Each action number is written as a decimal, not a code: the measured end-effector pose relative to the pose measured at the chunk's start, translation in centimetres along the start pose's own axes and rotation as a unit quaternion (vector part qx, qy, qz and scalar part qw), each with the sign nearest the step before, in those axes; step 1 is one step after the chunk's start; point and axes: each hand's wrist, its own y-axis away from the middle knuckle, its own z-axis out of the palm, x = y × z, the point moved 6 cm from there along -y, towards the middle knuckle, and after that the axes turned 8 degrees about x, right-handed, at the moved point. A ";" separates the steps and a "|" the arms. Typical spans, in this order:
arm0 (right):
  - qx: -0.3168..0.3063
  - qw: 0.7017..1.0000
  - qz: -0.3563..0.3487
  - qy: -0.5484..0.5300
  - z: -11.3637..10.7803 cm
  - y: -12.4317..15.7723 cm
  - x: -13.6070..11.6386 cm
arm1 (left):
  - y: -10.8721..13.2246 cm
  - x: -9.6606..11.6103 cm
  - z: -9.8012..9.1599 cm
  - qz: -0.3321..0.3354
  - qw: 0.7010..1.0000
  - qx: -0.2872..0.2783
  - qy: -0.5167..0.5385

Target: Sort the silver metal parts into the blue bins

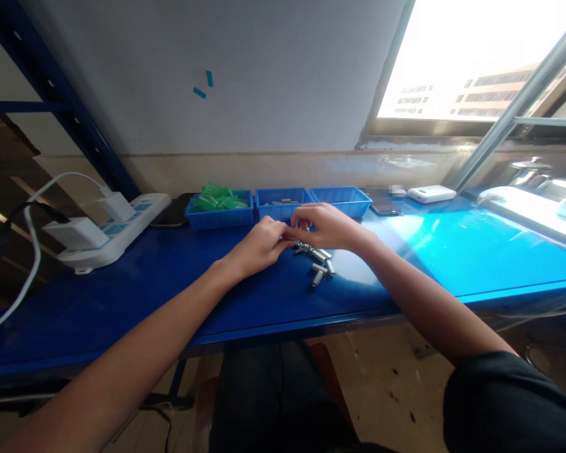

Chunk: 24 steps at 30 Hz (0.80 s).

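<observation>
My left hand [259, 246] and my right hand [324, 225] meet over the blue table [170, 283], fingertips pinched together around a small piece I cannot make out. Just below and right of them lies a loose pile of several small silver metal cylinders [319, 264]. Behind my hands stand three blue trays in a row: the left tray [219, 217] holds green plastic bits [216, 198], the middle tray [277, 202] holds a few metal parts, and nothing shows inside the right tray [342, 200].
A white power strip [117, 229] with two white chargers and cables sits at the left. A phone [383, 206], a white box [431, 194] and white devices lie at the right under the window. A blue rack frame stands at far left.
</observation>
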 end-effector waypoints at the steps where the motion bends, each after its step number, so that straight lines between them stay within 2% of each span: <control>1: -0.001 1.000 -0.007 -0.002 0.2 0.0 -0.2 | -0.1 -0.7 -0.6 -0.029 0.999 0.032 0.024; 4: 0.010 1.000 -0.021 0.003 0.7 -0.2 -0.4 | -0.1 -2.2 -2.0 -0.097 0.986 0.100 0.096; 7: 0.037 0.998 -0.042 0.013 0.6 -0.1 -0.7 | -0.2 -2.4 -2.2 -0.110 0.973 0.117 0.164; 9: 0.093 0.994 -0.056 0.023 -0.5 -0.1 -1.0 | -0.2 -2.3 -1.9 -0.114 0.965 0.123 0.200; 11: 0.199 0.978 -0.041 0.039 -2.6 0.0 -0.8 | 0.0 -1.8 -1.4 -0.113 0.965 0.118 0.205; 13: 0.315 0.947 0.013 0.065 -4.7 0.2 0.2 | 0.1 -0.4 -0.8 -0.065 0.979 0.086 0.173; 14: 0.351 0.932 0.045 0.081 -5.3 0.2 0.9 | 0.2 0.7 -0.4 -0.018 0.987 0.057 0.148; 15: 0.360 0.925 0.073 0.100 -5.4 0.2 1.6 | 0.4 1.9 0.0 0.036 0.992 0.026 0.121; 17: 0.304 0.936 0.111 0.137 -4.6 -0.4 3.0 | 0.8 4.0 0.8 0.130 0.988 -0.030 0.072; 19: 0.202 0.959 0.123 0.158 -3.0 -0.9 3.9 | 1.2 5.1 1.3 0.171 0.983 -0.055 0.031; 21: 0.146 0.969 0.129 0.150 -2.1 -0.8 4.2 | 1.3 5.3 1.5 0.178 0.982 -0.065 0.004; 24: 0.136 0.979 0.121 0.098 -2.0 -0.5 3.0 | 1.2 4.6 1.6 0.158 0.984 -0.078 -0.013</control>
